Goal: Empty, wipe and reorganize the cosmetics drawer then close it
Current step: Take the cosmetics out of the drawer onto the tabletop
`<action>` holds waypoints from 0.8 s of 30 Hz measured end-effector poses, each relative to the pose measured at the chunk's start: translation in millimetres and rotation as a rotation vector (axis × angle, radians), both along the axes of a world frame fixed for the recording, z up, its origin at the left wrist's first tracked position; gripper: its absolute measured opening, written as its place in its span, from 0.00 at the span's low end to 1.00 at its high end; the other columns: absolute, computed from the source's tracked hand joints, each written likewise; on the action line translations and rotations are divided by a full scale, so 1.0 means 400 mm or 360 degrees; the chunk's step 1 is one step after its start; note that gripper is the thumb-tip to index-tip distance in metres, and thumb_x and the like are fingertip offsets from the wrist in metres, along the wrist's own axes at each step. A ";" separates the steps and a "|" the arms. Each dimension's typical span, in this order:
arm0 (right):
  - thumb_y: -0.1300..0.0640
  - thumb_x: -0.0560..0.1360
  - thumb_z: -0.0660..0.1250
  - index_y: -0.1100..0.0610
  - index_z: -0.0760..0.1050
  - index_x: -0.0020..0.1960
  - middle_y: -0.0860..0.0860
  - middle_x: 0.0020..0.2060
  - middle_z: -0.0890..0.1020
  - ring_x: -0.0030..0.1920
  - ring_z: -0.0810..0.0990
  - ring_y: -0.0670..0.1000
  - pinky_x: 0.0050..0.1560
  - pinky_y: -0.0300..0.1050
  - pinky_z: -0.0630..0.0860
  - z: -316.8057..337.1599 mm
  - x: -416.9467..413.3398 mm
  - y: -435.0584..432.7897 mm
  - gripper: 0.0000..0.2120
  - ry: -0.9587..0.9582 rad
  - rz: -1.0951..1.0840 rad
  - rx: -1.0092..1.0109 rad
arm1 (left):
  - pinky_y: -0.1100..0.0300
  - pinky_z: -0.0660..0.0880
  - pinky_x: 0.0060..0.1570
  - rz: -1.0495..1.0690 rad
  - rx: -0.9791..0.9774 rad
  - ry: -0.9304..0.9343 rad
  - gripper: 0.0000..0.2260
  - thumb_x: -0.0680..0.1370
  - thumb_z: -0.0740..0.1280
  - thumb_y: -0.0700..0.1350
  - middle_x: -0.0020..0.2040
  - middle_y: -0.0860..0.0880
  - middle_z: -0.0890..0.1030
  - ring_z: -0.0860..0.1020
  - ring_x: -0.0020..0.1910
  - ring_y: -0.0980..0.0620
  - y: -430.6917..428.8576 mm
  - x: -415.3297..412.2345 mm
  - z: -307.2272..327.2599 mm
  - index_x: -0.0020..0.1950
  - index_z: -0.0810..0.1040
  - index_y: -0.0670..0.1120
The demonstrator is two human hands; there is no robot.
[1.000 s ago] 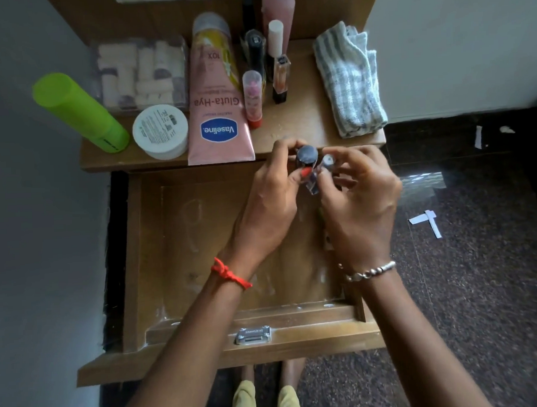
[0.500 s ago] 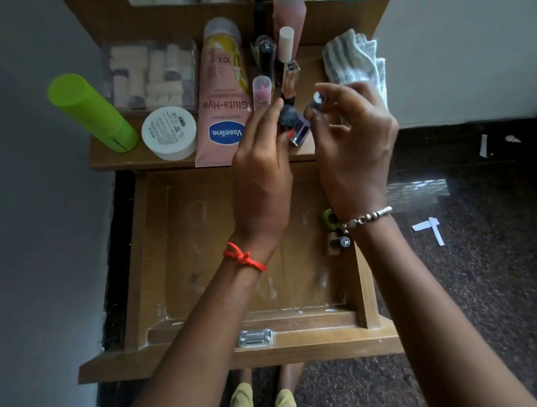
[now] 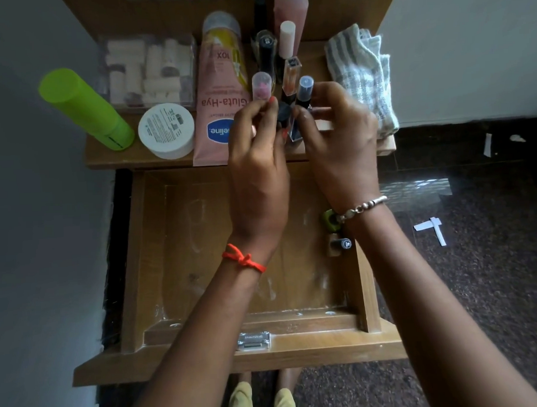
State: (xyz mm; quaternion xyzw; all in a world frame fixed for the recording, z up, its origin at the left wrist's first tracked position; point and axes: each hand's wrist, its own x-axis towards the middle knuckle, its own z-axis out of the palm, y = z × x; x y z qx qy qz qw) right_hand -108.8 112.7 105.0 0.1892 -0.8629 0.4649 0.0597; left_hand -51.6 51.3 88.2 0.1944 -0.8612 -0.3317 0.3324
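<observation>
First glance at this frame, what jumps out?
Both hands, left hand and right hand, meet over the shelf edge, pinching small dark cosmetic bottles. Left of them stands a bright lime-green cylindrical bottle. Below, the open wooden drawer is nearly bare.

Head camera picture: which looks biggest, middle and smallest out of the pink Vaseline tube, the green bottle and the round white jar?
Largest to smallest as they look:
1. Pink Vaseline tube, though a hand hides part of it.
2. Green bottle, close to the tube in length, so those two are hard to rank.
3. Round white jar, clearly smallest.
</observation>
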 end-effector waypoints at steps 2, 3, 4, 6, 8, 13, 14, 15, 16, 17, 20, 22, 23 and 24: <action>0.62 0.74 0.65 0.63 0.77 0.52 0.53 0.45 0.83 0.45 0.81 0.47 0.44 0.30 0.73 -0.004 0.002 0.002 0.08 -0.0038 0.0003 -0.0013 | 0.58 0.74 0.57 -0.0016 -0.0018 0.0030 0.15 0.74 0.63 0.33 0.55 0.36 0.77 0.76 0.57 0.43 -0.003 0.003 -0.002 0.61 0.74 0.35; 0.62 0.74 0.66 0.63 0.77 0.52 0.52 0.45 0.83 0.44 0.80 0.46 0.46 0.33 0.75 -0.007 0.003 0.004 0.08 -0.0057 0.0002 -0.0020 | 0.60 0.74 0.56 -0.0021 -0.0029 0.0036 0.15 0.74 0.64 0.33 0.54 0.36 0.77 0.76 0.56 0.43 -0.004 0.004 -0.004 0.61 0.74 0.35; 0.61 0.74 0.66 0.63 0.77 0.52 0.51 0.45 0.82 0.44 0.79 0.44 0.47 0.34 0.75 -0.008 0.003 0.006 0.08 -0.0076 0.0002 -0.0026 | 0.61 0.73 0.56 -0.0023 -0.0038 0.0035 0.15 0.74 0.64 0.32 0.54 0.36 0.77 0.76 0.56 0.43 -0.006 0.005 -0.005 0.61 0.74 0.35; 0.60 0.74 0.67 0.62 0.77 0.53 0.46 0.44 0.80 0.45 0.78 0.41 0.47 0.32 0.76 -0.009 0.001 0.009 0.10 -0.0114 0.0003 -0.0022 | 0.63 0.72 0.56 -0.0015 -0.0050 0.0025 0.16 0.74 0.64 0.32 0.54 0.37 0.77 0.76 0.56 0.44 -0.007 0.005 -0.007 0.61 0.74 0.36; 0.58 0.74 0.67 0.61 0.77 0.54 0.45 0.44 0.79 0.45 0.79 0.41 0.47 0.31 0.76 -0.009 0.000 0.011 0.10 -0.0145 0.0014 -0.0008 | 0.64 0.71 0.58 -0.0015 -0.0042 0.0012 0.17 0.73 0.65 0.31 0.55 0.37 0.77 0.76 0.56 0.44 -0.007 0.007 -0.006 0.62 0.73 0.36; 0.56 0.73 0.69 0.61 0.76 0.56 0.51 0.48 0.82 0.48 0.81 0.46 0.50 0.38 0.79 -0.002 0.000 0.019 0.14 -0.0231 0.0029 0.0005 | 0.63 0.71 0.59 -0.0015 -0.0048 0.0058 0.16 0.72 0.67 0.31 0.55 0.36 0.75 0.74 0.57 0.45 -0.007 0.014 -0.009 0.59 0.73 0.34; 0.56 0.72 0.69 0.61 0.76 0.57 0.51 0.49 0.82 0.49 0.81 0.46 0.51 0.38 0.79 -0.001 -0.001 0.028 0.15 -0.0258 0.0013 0.0030 | 0.64 0.70 0.58 -0.0006 -0.0047 0.0093 0.15 0.71 0.67 0.30 0.53 0.36 0.75 0.73 0.56 0.46 -0.005 0.017 -0.011 0.57 0.73 0.34; 0.57 0.72 0.70 0.61 0.76 0.57 0.52 0.48 0.82 0.48 0.81 0.46 0.50 0.37 0.79 0.000 -0.001 0.042 0.16 -0.0288 -0.0010 0.0047 | 0.64 0.70 0.56 -0.0005 -0.0052 0.0132 0.13 0.71 0.67 0.29 0.51 0.36 0.75 0.72 0.54 0.49 -0.001 0.023 -0.013 0.54 0.73 0.34; 0.59 0.71 0.70 0.61 0.76 0.57 0.52 0.47 0.82 0.46 0.81 0.46 0.49 0.35 0.79 0.000 0.001 0.058 0.15 -0.0321 -0.0037 0.0048 | 0.63 0.70 0.53 -0.0023 -0.0064 0.0170 0.11 0.70 0.66 0.27 0.49 0.37 0.75 0.71 0.51 0.50 0.005 0.031 -0.018 0.51 0.73 0.34; 0.62 0.71 0.70 0.61 0.77 0.55 0.53 0.46 0.82 0.43 0.81 0.46 0.47 0.35 0.79 -0.001 0.006 0.078 0.13 -0.0358 -0.0056 0.0048 | 0.62 0.70 0.49 -0.0082 -0.0074 0.0199 0.11 0.69 0.64 0.25 0.46 0.38 0.75 0.70 0.48 0.51 0.011 0.040 -0.024 0.48 0.73 0.35; 0.67 0.68 0.69 0.60 0.80 0.50 0.54 0.42 0.84 0.39 0.80 0.45 0.41 0.30 0.76 -0.014 0.040 0.139 0.11 -0.0487 -0.0004 0.0270 | 0.68 0.67 0.49 -0.0519 -0.0033 0.0090 0.12 0.67 0.61 0.23 0.42 0.40 0.74 0.70 0.45 0.54 0.036 0.075 -0.059 0.43 0.74 0.37; 0.67 0.68 0.69 0.59 0.80 0.49 0.53 0.43 0.83 0.39 0.78 0.46 0.37 0.28 0.75 -0.034 0.076 0.173 0.11 -0.0592 0.0097 0.0557 | 0.74 0.65 0.49 -0.0779 0.0076 -0.0155 0.12 0.66 0.62 0.24 0.44 0.41 0.76 0.71 0.45 0.56 0.051 0.087 -0.093 0.44 0.75 0.37; 0.67 0.68 0.69 0.59 0.79 0.50 0.53 0.44 0.82 0.41 0.78 0.47 0.38 0.31 0.74 -0.044 0.096 0.185 0.12 -0.0628 0.0139 0.0683 | 0.75 0.66 0.51 -0.0852 0.0168 -0.0276 0.13 0.66 0.62 0.24 0.47 0.41 0.76 0.73 0.48 0.55 0.058 0.088 -0.110 0.46 0.76 0.37; 0.67 0.67 0.70 0.59 0.78 0.51 0.54 0.47 0.80 0.44 0.77 0.49 0.42 0.35 0.75 -0.054 0.116 0.192 0.13 -0.0642 0.0167 0.0787 | 0.71 0.69 0.55 -0.0894 0.0267 -0.0386 0.14 0.67 0.62 0.25 0.51 0.41 0.76 0.74 0.52 0.52 0.066 0.087 -0.126 0.49 0.75 0.37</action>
